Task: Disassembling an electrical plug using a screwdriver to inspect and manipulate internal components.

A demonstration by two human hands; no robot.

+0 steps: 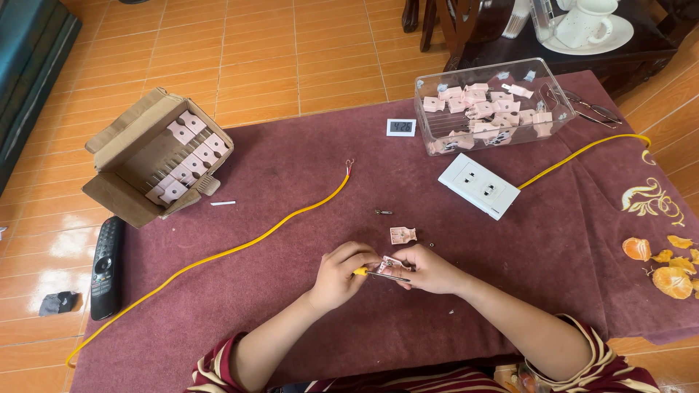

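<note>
My left hand (341, 273) pinches the yellow handle of a small screwdriver (378, 274), its shaft pointing right. My right hand (429, 269) grips a small pink plastic part (389, 263) against the screwdriver tip. Both hands meet near the front middle of the maroon table cloth (291, 306). Another pink part (402, 235) lies just beyond the hands. A small dark screw-like piece (383, 212) rests farther back. A yellow cable (240, 247) with bared wire ends curves across the cloth to the left.
An open cardboard box (156, 156) with pink parts sits far left. A clear plastic bin (489, 107) of pink parts stands at the back. White double socket (479, 185), small digital clock (401, 127), glasses (593, 110), orange peels (666, 266), remote control (107, 266).
</note>
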